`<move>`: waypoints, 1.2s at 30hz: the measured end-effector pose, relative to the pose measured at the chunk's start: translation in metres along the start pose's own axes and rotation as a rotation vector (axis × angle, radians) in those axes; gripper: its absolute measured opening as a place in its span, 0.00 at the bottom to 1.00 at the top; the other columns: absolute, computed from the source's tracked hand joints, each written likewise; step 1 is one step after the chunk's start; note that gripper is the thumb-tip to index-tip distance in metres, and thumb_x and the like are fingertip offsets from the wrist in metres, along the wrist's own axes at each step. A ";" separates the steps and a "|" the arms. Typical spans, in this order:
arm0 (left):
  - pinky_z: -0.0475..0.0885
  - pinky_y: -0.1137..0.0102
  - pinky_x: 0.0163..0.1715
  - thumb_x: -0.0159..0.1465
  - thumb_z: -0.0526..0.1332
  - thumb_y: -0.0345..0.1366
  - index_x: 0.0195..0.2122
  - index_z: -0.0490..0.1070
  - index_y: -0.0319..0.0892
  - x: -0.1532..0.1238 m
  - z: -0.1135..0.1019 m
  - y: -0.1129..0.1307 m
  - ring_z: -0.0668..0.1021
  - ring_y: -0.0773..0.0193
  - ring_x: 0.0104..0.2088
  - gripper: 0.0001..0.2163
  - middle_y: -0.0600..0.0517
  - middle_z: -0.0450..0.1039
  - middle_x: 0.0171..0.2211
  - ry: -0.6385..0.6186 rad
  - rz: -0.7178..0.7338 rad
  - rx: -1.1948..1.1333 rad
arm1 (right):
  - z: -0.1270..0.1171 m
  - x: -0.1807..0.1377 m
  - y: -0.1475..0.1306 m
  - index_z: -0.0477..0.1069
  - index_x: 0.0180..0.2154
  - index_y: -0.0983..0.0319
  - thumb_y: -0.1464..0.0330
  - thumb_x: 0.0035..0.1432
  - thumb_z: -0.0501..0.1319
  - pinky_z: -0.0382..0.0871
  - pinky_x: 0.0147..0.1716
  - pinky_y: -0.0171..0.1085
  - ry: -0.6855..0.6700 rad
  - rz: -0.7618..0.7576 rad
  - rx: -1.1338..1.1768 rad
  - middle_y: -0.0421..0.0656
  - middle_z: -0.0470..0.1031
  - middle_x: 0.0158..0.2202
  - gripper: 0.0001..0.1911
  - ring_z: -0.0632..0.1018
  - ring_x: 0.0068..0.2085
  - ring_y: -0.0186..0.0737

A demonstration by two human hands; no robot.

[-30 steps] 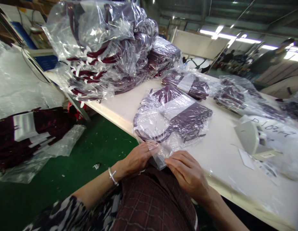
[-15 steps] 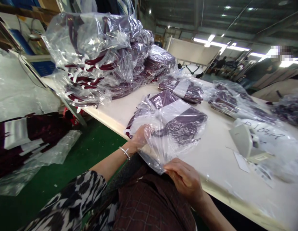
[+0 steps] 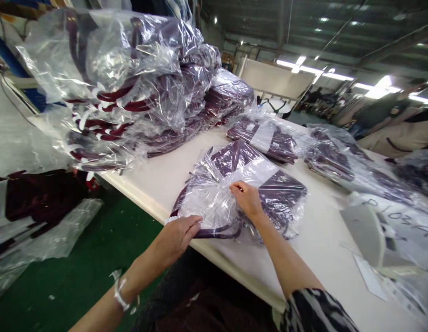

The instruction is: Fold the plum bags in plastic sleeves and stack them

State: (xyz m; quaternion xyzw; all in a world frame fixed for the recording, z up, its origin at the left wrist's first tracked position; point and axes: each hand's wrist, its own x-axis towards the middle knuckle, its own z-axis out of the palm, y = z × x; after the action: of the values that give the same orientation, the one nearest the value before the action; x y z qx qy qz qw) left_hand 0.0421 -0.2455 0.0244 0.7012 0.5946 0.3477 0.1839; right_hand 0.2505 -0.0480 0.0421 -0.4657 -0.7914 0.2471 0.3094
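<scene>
A folded dark maroon garment [image 3: 283, 189] with a white paper band lies in a clear plastic bag [image 3: 210, 203] at the near edge of the table. My right hand [image 3: 246, 198] is closed in a pinch on the gathered film over the middle of the packet. At the packet's near left corner, my left hand [image 3: 181, 235] has its fingers pressed together on the bag's edge, beside a dark strap-like edge [image 3: 214, 232]. Some left fingertips are hidden.
Bagged maroon garments [image 3: 131, 92] are piled high on the left of the table [image 3: 155, 180]. More bagged packets [image 3: 262, 138] lie behind. A pale dispenser-like object [image 3: 366, 230] stands at the right by a marked white bag [image 3: 404, 216]. A person [image 3: 387, 110] is at the far right.
My right hand has moved from the bag's near end up to the middle of the packet, folding the film over. My left hand has shifted down and left to the corner.
</scene>
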 end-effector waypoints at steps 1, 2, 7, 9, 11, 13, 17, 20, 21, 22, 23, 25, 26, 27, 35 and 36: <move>0.77 0.69 0.46 0.73 0.54 0.40 0.50 0.77 0.44 -0.003 -0.004 -0.001 0.84 0.59 0.44 0.14 0.50 0.83 0.46 0.057 0.022 0.041 | 0.006 0.004 0.008 0.79 0.33 0.60 0.60 0.59 0.60 0.66 0.37 0.36 -0.028 0.030 0.000 0.41 0.81 0.31 0.13 0.77 0.32 0.40; 0.77 0.69 0.46 0.73 0.54 0.40 0.49 0.76 0.44 -0.004 -0.008 -0.002 0.83 0.60 0.44 0.13 0.50 0.83 0.45 0.106 0.043 0.069 | 0.010 0.005 0.015 0.79 0.33 0.60 0.60 0.59 0.60 0.66 0.38 0.36 -0.046 0.049 0.011 0.42 0.82 0.32 0.13 0.78 0.33 0.40; 0.73 0.64 0.55 0.70 0.60 0.39 0.55 0.73 0.45 0.062 -0.027 0.001 0.79 0.59 0.52 0.13 0.48 0.78 0.51 0.152 0.144 0.049 | 0.019 -0.003 0.025 0.79 0.34 0.62 0.57 0.58 0.62 0.66 0.34 0.35 -0.022 0.111 0.143 0.41 0.81 0.29 0.15 0.75 0.29 0.38; 0.69 0.58 0.60 0.66 0.65 0.40 0.59 0.70 0.42 0.111 -0.021 -0.001 0.74 0.53 0.59 0.21 0.44 0.74 0.57 0.058 0.175 -0.003 | 0.018 -0.005 0.022 0.79 0.33 0.62 0.56 0.57 0.63 0.67 0.32 0.35 0.002 0.144 0.191 0.41 0.80 0.29 0.16 0.74 0.28 0.38; 0.71 0.59 0.56 0.61 0.68 0.40 0.58 0.71 0.39 0.156 -0.006 -0.004 0.76 0.51 0.55 0.25 0.42 0.75 0.56 -0.141 0.139 -0.089 | 0.017 -0.005 0.020 0.79 0.33 0.62 0.56 0.56 0.63 0.68 0.33 0.36 0.021 0.164 0.223 0.42 0.81 0.30 0.16 0.75 0.29 0.39; 0.73 0.64 0.45 0.60 0.67 0.39 0.51 0.76 0.38 0.188 0.010 -0.009 0.80 0.54 0.45 0.19 0.45 0.80 0.46 -0.332 0.045 -0.165 | 0.016 -0.005 0.019 0.80 0.33 0.62 0.56 0.56 0.63 0.68 0.35 0.37 0.036 0.169 0.241 0.43 0.81 0.30 0.16 0.76 0.31 0.40; 0.62 0.71 0.27 0.60 0.60 0.39 0.30 0.77 0.39 0.209 0.029 -0.020 0.73 0.64 0.27 0.10 0.54 0.73 0.24 -0.435 -0.067 -0.211 | 0.015 -0.005 0.020 0.80 0.32 0.62 0.57 0.56 0.65 0.68 0.34 0.36 0.040 0.178 0.266 0.42 0.80 0.29 0.15 0.76 0.31 0.40; 0.56 0.72 0.25 0.59 0.60 0.42 0.24 0.73 0.39 0.209 0.032 -0.030 0.67 0.67 0.24 0.12 0.56 0.66 0.20 -0.452 -0.084 -0.259 | 0.015 -0.004 0.021 0.80 0.31 0.62 0.58 0.54 0.66 0.68 0.33 0.35 0.042 0.206 0.299 0.41 0.80 0.29 0.13 0.76 0.30 0.39; 0.57 0.73 0.25 0.58 0.61 0.42 0.25 0.73 0.39 0.208 0.033 -0.033 0.67 0.68 0.24 0.12 0.57 0.66 0.21 -0.437 -0.091 -0.286 | 0.014 -0.003 0.021 0.80 0.31 0.62 0.58 0.54 0.66 0.68 0.33 0.35 0.041 0.212 0.307 0.41 0.80 0.29 0.13 0.76 0.30 0.38; 0.59 0.73 0.25 0.57 0.62 0.42 0.26 0.73 0.39 0.208 0.033 -0.035 0.68 0.67 0.25 0.11 0.56 0.68 0.22 -0.411 -0.100 -0.312 | 0.014 -0.003 0.021 0.80 0.32 0.62 0.58 0.54 0.67 0.68 0.33 0.35 0.040 0.217 0.311 0.41 0.80 0.29 0.13 0.76 0.30 0.38; 0.60 0.73 0.26 0.56 0.63 0.42 0.27 0.73 0.40 0.208 0.034 -0.036 0.69 0.67 0.26 0.10 0.56 0.69 0.23 -0.381 -0.109 -0.335 | 0.013 -0.003 0.021 0.80 0.32 0.62 0.58 0.54 0.67 0.68 0.33 0.36 0.039 0.221 0.315 0.41 0.80 0.29 0.13 0.76 0.30 0.39; 0.62 0.73 0.27 0.54 0.65 0.42 0.28 0.72 0.40 0.208 0.035 -0.036 0.71 0.66 0.27 0.10 0.55 0.70 0.25 -0.341 -0.143 -0.371 | 0.012 -0.002 0.021 0.80 0.32 0.62 0.58 0.55 0.66 0.68 0.34 0.36 0.029 0.220 0.325 0.42 0.81 0.30 0.14 0.76 0.31 0.39; 0.63 0.73 0.27 0.54 0.66 0.42 0.29 0.71 0.40 0.208 0.034 -0.036 0.71 0.66 0.28 0.11 0.55 0.71 0.26 -0.337 -0.175 -0.397 | 0.012 -0.002 0.022 0.80 0.32 0.62 0.58 0.55 0.66 0.67 0.34 0.36 0.024 0.219 0.330 0.42 0.81 0.30 0.14 0.76 0.31 0.39; 0.65 0.73 0.27 0.55 0.66 0.44 0.31 0.71 0.40 0.208 0.034 -0.035 0.73 0.65 0.28 0.12 0.54 0.72 0.27 -0.347 -0.211 -0.435 | 0.012 -0.002 0.022 0.80 0.32 0.62 0.57 0.55 0.66 0.67 0.34 0.36 0.020 0.219 0.331 0.42 0.80 0.29 0.14 0.76 0.31 0.39; 0.60 0.74 0.23 0.58 0.64 0.45 0.27 0.72 0.40 0.204 0.043 -0.033 0.68 0.69 0.22 0.13 0.57 0.67 0.20 -0.399 -0.216 -0.411 | 0.008 0.003 0.021 0.79 0.31 0.62 0.57 0.57 0.62 0.65 0.30 0.35 -0.021 0.222 0.283 0.41 0.79 0.28 0.15 0.75 0.29 0.38; 0.60 0.74 0.23 0.57 0.64 0.44 0.26 0.71 0.40 0.203 0.047 -0.036 0.68 0.69 0.21 0.12 0.57 0.67 0.20 -0.373 -0.246 -0.411 | 0.001 0.002 0.020 0.79 0.33 0.62 0.56 0.57 0.62 0.64 0.29 0.34 -0.067 0.232 0.251 0.40 0.78 0.26 0.16 0.74 0.27 0.37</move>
State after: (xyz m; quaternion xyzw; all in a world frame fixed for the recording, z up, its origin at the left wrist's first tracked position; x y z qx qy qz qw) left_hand 0.0601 -0.0344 0.0224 0.6237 0.5481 0.3013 0.4688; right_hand 0.2610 -0.0368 0.0284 -0.5031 -0.7051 0.3936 0.3080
